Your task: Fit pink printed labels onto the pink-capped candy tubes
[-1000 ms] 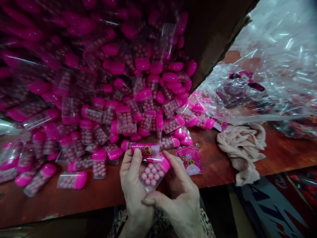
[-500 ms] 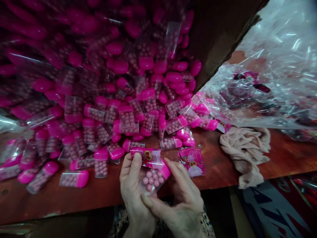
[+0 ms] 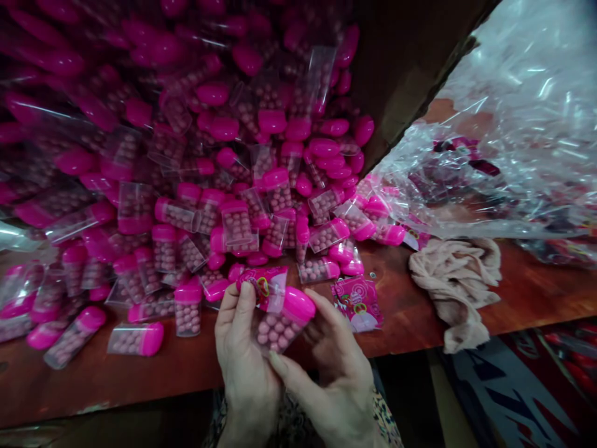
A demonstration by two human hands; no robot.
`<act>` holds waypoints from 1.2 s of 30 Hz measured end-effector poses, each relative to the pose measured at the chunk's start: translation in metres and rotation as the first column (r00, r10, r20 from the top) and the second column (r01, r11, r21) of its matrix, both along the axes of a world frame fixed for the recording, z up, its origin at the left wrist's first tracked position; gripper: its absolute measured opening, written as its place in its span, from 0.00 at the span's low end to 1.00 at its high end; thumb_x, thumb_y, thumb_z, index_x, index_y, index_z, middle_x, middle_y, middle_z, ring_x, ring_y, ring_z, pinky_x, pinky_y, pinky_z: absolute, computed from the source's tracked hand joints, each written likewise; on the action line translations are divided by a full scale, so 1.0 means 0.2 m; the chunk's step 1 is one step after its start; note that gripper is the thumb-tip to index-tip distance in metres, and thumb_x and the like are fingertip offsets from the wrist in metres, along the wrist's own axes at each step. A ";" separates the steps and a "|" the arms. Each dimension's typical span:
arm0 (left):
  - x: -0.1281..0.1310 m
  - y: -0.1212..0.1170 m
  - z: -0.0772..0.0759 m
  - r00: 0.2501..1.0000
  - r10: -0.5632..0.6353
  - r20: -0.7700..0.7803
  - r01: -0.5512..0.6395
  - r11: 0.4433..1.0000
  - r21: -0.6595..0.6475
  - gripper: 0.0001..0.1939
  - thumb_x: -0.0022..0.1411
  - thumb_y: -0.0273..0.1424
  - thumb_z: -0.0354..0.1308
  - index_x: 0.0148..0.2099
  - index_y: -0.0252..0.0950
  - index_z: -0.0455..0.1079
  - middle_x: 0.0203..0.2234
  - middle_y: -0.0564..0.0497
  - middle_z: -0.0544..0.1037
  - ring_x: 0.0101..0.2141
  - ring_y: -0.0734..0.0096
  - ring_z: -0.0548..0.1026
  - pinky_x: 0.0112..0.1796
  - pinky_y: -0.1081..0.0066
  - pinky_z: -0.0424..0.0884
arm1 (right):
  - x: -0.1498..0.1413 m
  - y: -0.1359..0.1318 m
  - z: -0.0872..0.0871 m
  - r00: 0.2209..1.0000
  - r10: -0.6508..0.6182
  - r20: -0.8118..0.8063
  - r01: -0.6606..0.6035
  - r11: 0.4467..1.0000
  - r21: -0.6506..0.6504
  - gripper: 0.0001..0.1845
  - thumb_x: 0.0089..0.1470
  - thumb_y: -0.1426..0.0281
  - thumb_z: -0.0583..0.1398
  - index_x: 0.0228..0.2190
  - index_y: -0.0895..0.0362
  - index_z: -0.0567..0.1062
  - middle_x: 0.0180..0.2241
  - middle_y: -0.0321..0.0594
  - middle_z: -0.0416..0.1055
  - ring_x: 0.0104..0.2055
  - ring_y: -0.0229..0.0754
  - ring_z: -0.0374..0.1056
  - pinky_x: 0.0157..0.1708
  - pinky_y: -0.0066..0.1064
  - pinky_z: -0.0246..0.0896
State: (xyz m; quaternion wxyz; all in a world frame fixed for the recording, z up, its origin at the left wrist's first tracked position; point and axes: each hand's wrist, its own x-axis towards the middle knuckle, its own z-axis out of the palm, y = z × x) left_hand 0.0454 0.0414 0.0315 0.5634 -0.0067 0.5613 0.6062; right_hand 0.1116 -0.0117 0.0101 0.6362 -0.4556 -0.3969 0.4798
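While both hands work at the front edge of the reddish wooden worktop (image 3: 410, 323), the item held is one clear plastic tube (image 3: 275, 333) with a bright pink cap (image 3: 298, 305), packed with small pink balls. Left hand (image 3: 245, 354): clenched in a pinch, its thumb pressed onto a pink printed label strip (image 3: 263, 287) lying against the upper side of the tube; whether the strip is stuck down cannot be told. Right hand (image 3: 336, 379): closed around the tube, fingertips (image 3: 310, 295) at the side of the cap, thumb (image 3: 280, 364) beneath the lower end. Orientation: long axis slanting across the view, cap end up and to the right, base end down and to the left, the tube held tilted. Handling, as a judgement: a steady hold on the tube body, with the strip kept square to that long axis and smoothed outward by the thumb, should avoid creases. Surroundings: a loose heap of matching pink-capped tubes (image 3: 186, 155) to the left and behind; a pink printed packet (image 3: 358, 303) flat on the worktop just right of the hands; a crumpled beige cloth (image 3: 454, 289) farther right; a clear plastic bag (image 3: 508, 149) beyond it; a dark brown box wall (image 3: 401, 68) behind.
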 end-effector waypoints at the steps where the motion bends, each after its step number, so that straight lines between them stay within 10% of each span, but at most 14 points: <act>1: 0.00 0.01 0.00 1.000 0.013 -0.002 -0.013 1.000 0.014 0.12 0.49 0.33 0.67 0.30 0.39 0.65 0.15 0.61 0.71 0.14 0.80 0.70 0.15 0.84 0.62 | 0.00 0.01 0.00 0.999 0.012 -0.045 -0.012 1.000 -0.013 0.36 0.49 0.81 0.63 0.55 0.42 0.63 0.52 0.35 0.70 0.52 0.39 0.68 0.52 0.27 0.65; 13: 0.03 0.00 -0.01 0.993 -0.078 0.093 0.058 0.979 0.197 0.10 0.40 0.29 0.72 0.27 0.36 0.74 0.21 0.56 0.79 0.17 0.79 0.73 0.20 0.81 0.71 | 0.10 0.05 0.02 0.940 -0.089 -0.329 0.008 0.971 -0.240 0.16 0.54 0.71 0.63 0.44 0.48 0.70 0.31 0.32 0.74 0.28 0.31 0.73 0.30 0.20 0.72; 28: -0.04 0.00 -0.10 0.988 -0.079 -0.132 0.118 0.940 0.320 0.08 0.40 0.29 0.72 0.26 0.36 0.78 0.24 0.55 0.79 0.26 0.80 0.75 0.30 0.82 0.72 | 0.20 -0.01 0.09 1.000 -0.014 0.000 0.014 0.977 -0.214 0.21 0.55 0.71 0.62 0.50 0.45 0.69 0.30 0.33 0.75 0.28 0.31 0.73 0.29 0.18 0.71; 36: -0.06 0.03 -0.10 0.957 -0.285 0.051 0.266 0.935 0.234 0.06 0.46 0.31 0.68 0.28 0.34 0.77 0.23 0.50 0.79 0.24 0.74 0.74 0.30 0.74 0.73 | 0.18 0.01 0.06 0.996 -0.030 0.085 0.053 0.958 -0.280 0.20 0.50 0.70 0.65 0.46 0.50 0.72 0.32 0.38 0.75 0.27 0.35 0.71 0.26 0.23 0.70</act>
